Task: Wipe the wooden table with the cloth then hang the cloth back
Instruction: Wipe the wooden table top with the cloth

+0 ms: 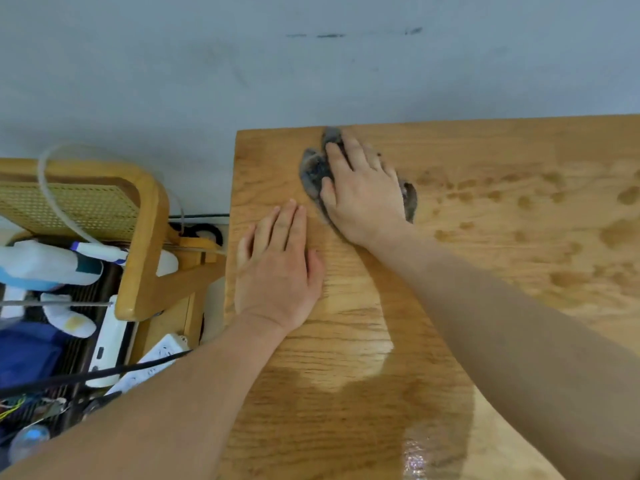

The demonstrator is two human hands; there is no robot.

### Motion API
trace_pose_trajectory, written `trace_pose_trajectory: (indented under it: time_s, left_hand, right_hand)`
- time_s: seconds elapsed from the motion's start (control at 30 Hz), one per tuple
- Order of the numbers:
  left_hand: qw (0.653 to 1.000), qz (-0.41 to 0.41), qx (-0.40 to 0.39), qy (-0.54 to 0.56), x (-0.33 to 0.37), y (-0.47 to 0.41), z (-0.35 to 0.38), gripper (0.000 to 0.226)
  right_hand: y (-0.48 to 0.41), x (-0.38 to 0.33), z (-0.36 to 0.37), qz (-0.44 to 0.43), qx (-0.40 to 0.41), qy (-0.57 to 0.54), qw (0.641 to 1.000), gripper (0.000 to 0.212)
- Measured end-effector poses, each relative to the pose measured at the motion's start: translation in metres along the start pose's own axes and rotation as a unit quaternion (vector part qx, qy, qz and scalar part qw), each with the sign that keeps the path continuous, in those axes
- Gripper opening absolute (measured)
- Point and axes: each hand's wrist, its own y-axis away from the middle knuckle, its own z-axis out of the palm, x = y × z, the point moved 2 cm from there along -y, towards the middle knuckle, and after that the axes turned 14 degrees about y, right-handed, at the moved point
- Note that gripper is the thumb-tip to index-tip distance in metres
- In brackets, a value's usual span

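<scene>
A wooden table (502,161) fills the right and lower part of the view, with wet spots on its right side and a damp sheen near me. A small dark grey cloth (313,173) lies near the table's far left corner. My right hand (363,192) presses flat on top of the cloth, fingers spread toward the far edge; cloth shows on both sides of the hand. My left hand (278,268) rests flat on the bare wood by the table's left edge, fingers together, holding nothing.
To the left of the table stands a wooden chair with a cane back (83,209). On and around it sit a white and blue soft toy (45,263), a white power strip (152,362), black cables and a clear tube. A grey wall (311,64) runs behind.
</scene>
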Motion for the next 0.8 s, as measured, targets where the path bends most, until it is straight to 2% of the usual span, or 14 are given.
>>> trace_pose_trajectory:
  time_s: [0.07,0.13,0.2,0.3,0.37,0.43,0.5,0.67,0.73,0.8]
  left_hand:
    - [1.000,0.001,0.008,0.003,0.001,0.001,-0.001,0.056]
    - [1.000,0.000,0.010,0.006,0.001,0.000,-0.002,0.054]
    - [1.000,0.001,0.002,0.007,0.001,-0.002,-0.003,0.055]
    - [1.000,-0.003,-0.007,0.002,0.001,-0.005,-0.003,0.057]
    - [1.000,-0.007,-0.009,0.000,0.002,-0.004,-0.003,0.058]
    - [1.000,-0.008,-0.015,-0.002,0.003,-0.002,-0.004,0.058]
    - [1.000,-0.010,-0.020,-0.002,0.004,-0.001,-0.005,0.058]
    - [1.000,-0.007,-0.019,0.003,0.004,-0.004,-0.007,0.060]
    - [1.000,-0.003,-0.017,0.006,0.004,-0.005,-0.007,0.061]
    - [1.000,-0.004,-0.018,0.007,0.003,-0.006,-0.007,0.060]
  right_hand:
    - [0.019,-0.003,-0.001,-0.140,-0.014,0.010,0.990,0.060]
    - [0.030,0.014,-0.004,-0.220,-0.034,0.022,0.975,0.063]
    - [0.016,0.037,-0.001,-0.203,-0.029,0.040,0.978,0.063]
    - [-0.026,0.051,-0.001,-0.038,-0.015,0.007,0.999,0.058]
    - [-0.043,0.037,-0.001,0.027,-0.019,-0.003,0.999,0.057]
    - [-0.037,0.015,-0.001,0.010,-0.011,-0.012,1.000,0.057]
    - [-0.004,0.002,-0.001,-0.061,-0.001,-0.012,0.998,0.053]
    - [0.094,0.017,-0.001,-0.182,-0.015,-0.008,0.983,0.049]
    - [0.086,0.033,-0.002,-0.219,-0.016,-0.003,0.975,0.049]
    - [0.047,0.045,0.000,-0.185,-0.006,0.010,0.983,0.051]
